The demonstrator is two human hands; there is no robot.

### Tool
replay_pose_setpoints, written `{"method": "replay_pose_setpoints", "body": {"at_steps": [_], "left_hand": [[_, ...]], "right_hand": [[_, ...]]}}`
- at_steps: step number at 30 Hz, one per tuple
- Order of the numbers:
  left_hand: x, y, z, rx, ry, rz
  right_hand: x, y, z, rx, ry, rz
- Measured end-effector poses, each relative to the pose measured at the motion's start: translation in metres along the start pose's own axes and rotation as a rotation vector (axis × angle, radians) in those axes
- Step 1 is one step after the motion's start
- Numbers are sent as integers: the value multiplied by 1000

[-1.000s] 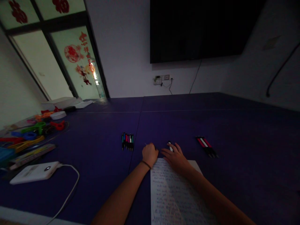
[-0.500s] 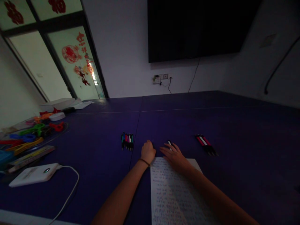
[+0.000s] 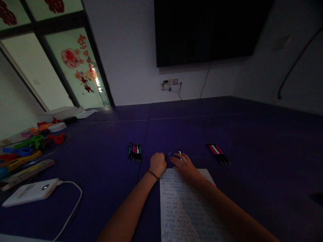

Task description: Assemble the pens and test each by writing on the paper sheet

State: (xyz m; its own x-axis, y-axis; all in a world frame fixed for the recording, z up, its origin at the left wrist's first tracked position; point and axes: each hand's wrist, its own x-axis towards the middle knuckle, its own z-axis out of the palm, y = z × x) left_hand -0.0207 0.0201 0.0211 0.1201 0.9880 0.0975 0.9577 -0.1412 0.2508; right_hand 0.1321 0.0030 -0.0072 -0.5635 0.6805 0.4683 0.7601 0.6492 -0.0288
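Note:
My left hand (image 3: 157,164) is curled into a fist at the top left corner of a handwritten sheet of paper (image 3: 184,208); what it grips is too small and dark to name. Just right of it, my right hand (image 3: 184,166) lies across the sheet's top edge with fingers stretched forward, fingertips beside a small pen (image 3: 180,153) on the dark blue table (image 3: 101,161). A row of coloured pens (image 3: 134,152) lies left of my left hand. Another bundle of red, white and black pens (image 3: 218,153) lies to the right.
A white device (image 3: 30,191) with a white cable (image 3: 74,205) sits at the near left. Behind it lie rulers (image 3: 25,169) and a heap of coloured plastic tools (image 3: 30,143). A dark screen (image 3: 209,30) hangs on the far wall.
Both hands stay at the top of the sheet with little shift; the camera has turned slightly, sliding the scene leftward.

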Motion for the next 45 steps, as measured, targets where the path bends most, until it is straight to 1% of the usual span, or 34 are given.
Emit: {"method": "replay_pose_setpoints", "body": {"at_steps": [3,5,6,8,10,12,13,14,16,20,22,25,28,30,31,32,34,35,38,40,45], "left_hand": [[3,-1,3,-82,38,-4],[7,-2,2,-227,101,-59],[9,-2,2,-337,140,-105],[13,-3,1,-650,216,-212],[15,-3,1,-1056,256,-293],[15,-1,2,-1448,228,-315],[13,1,3,-1601,199,-308],[12,3,5,-1714,170,-300],[8,6,8,-1839,125,-296],[3,10,14,-1891,83,-316],[1,10,16,-1891,64,-298],[-1,8,16,-1910,35,-249],[-2,6,17,-1945,18,-190],[-1,6,18,-1943,19,-168],[-1,6,19,-1935,17,-163],[0,6,19,-1925,11,-162],[1,7,21,-1911,-10,-165],[1,7,21,-1907,-20,-170],[1,7,21,-1898,-49,-176],[0,7,21,-1899,-74,-165],[-1,8,21,-1912,-138,-109]], "right_hand": [[0,0,1,-8,-16,-6],[0,0,2,-21,-28,-20],[0,0,3,-29,-33,-29],[1,-1,3,-42,-41,-48],[1,-2,3,-49,-54,-68],[2,-2,3,-45,-71,-77],[2,-2,2,-37,-78,-78],[3,-1,1,-26,-85,-81],[4,-1,0,0,-99,-98],[6,-1,1,3,-128,-130],[5,-2,2,12,-80,-99],[2,-2,1,106,115,76],[-1,4,-2,287,345,294],[-1,9,-5,487,478,433],[-1,11,-6,611,525,513],[-1,13,-7,732,545,587],[1,13,-8,971,533,697],[2,12,-9,1078,514,726],[5,9,-11,1299,469,737],[6,7,-11,1367,461,745],[6,4,-11,1413,423,742]]}}
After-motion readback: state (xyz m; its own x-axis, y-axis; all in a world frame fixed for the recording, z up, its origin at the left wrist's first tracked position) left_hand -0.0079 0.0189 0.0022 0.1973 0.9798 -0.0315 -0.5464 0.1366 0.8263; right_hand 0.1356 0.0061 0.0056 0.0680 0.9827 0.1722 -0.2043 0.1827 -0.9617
